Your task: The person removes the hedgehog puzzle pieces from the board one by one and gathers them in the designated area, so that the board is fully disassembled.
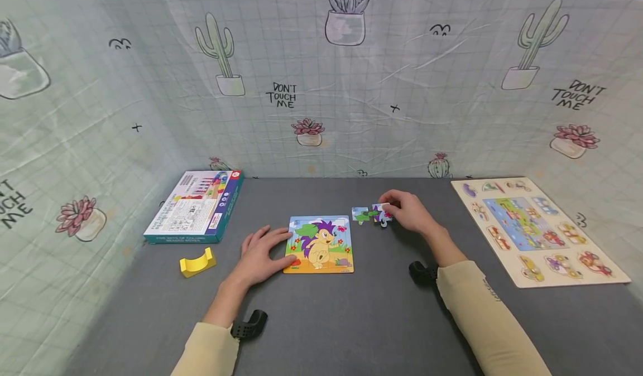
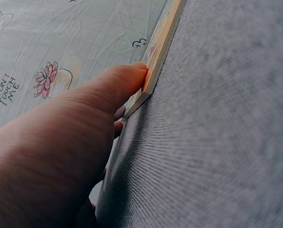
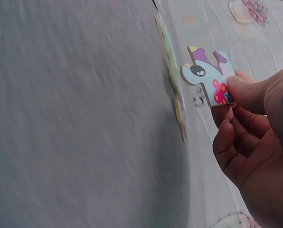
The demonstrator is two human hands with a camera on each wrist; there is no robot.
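A square hedgehog puzzle [image 1: 320,247] lies on the grey table in the head view. My left hand [image 1: 258,258] rests at its left side, thumb on the lower left corner and index fingertip at the left edge. In the left wrist view the thumb [image 2: 125,78] touches the puzzle's orange corner. To the right of the puzzle, my right hand [image 1: 409,214] pinches a puzzle piece [image 3: 210,80] between thumb and fingers. An eye, some purple and a pink butterfly are printed on it. Beside it lies a blue and green puzzle piece [image 1: 359,214].
At the left stands a flat teal-edged box [image 1: 196,206], with a yellow arched block [image 1: 198,263] in front of it. A wooden picture board [image 1: 540,231] lies at the right. Behind the table hangs a cactus-print cloth [image 1: 361,86].
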